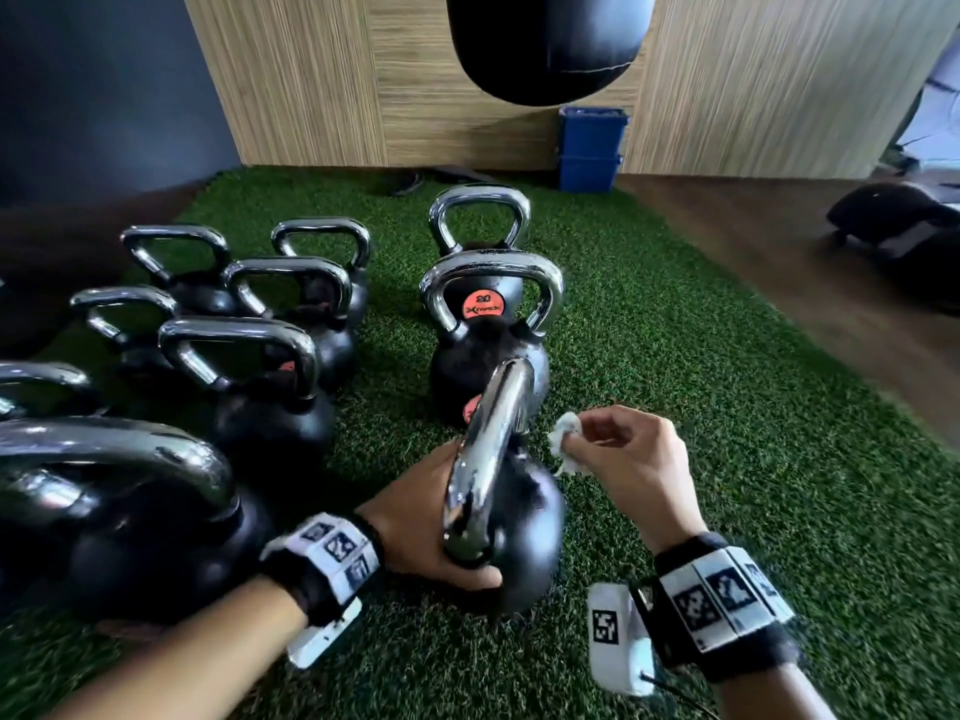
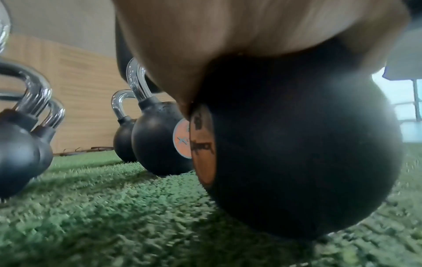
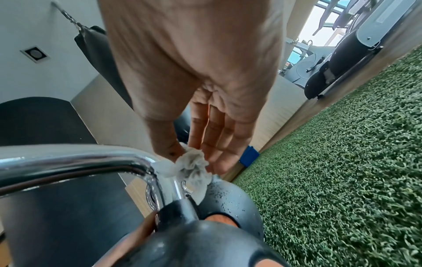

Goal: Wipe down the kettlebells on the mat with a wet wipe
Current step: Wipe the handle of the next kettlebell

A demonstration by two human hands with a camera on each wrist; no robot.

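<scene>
A black kettlebell [image 1: 524, 543] with a chrome handle [image 1: 498, 423] stands on the green turf mat [image 1: 727, 407], close in front of me. My left hand [image 1: 426, 517] grips its ball just under the handle; the left wrist view shows the palm [image 2: 228, 36] on top of the kettlebell [image 2: 297, 153]. My right hand [image 1: 623, 454] pinches a crumpled white wet wipe [image 1: 569, 441] just right of the handle. In the right wrist view the wipe [image 3: 191, 168] lies against the bend of the handle [image 3: 80, 160], and water drops speckle the ball [image 3: 228, 198].
Several more kettlebells [image 1: 260, 402] stand in rows at the left, and two [image 1: 488, 324] stand right behind the held one. A black punching bag [image 1: 545, 44] hangs ahead, with a blue bin [image 1: 589, 148] by the wooden wall. Brown floor and a dark machine [image 1: 893, 215] lie at the right.
</scene>
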